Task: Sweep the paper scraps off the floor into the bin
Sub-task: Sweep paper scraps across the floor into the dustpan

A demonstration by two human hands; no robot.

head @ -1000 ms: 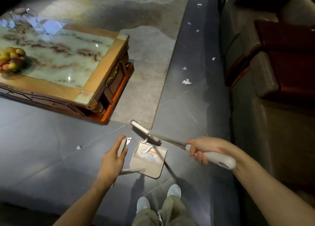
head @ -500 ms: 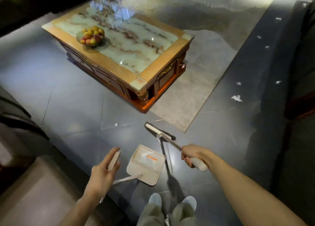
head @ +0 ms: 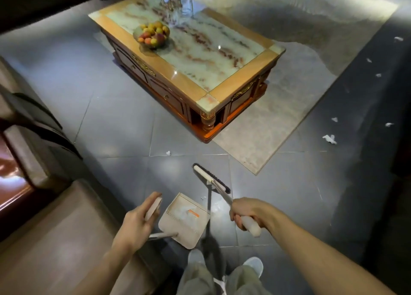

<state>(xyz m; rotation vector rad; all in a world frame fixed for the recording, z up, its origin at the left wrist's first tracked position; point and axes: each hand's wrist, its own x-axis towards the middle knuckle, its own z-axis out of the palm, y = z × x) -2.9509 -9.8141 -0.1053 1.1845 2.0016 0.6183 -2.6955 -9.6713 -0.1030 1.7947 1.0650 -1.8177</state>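
My left hand (head: 135, 224) holds the pale upright handle of a beige dustpan (head: 184, 222) that rests on the dark tiled floor in front of my feet; white scraps lie in its tray. My right hand (head: 248, 212) grips the white handle of a broom (head: 210, 179), whose dark-bristled head lies on the floor just beyond the pan's right corner. One paper scrap (head: 168, 153) lies ahead of the pan near the table. Several more scraps (head: 329, 138) are scattered along the floor at the right. No bin is in view.
A wooden coffee table (head: 222, 90) with a marble top, a fruit bowl (head: 152, 35) and glassware stands ahead on a grey rug (head: 275, 125). A sofa (head: 40, 239) fills the left side. My shoes (head: 253, 264) are at the bottom.
The view has swung left, bringing the whole table and the left sofa into sight. The broom head has shifted from in front of the pan toward its right side. Both hands keep their holds.
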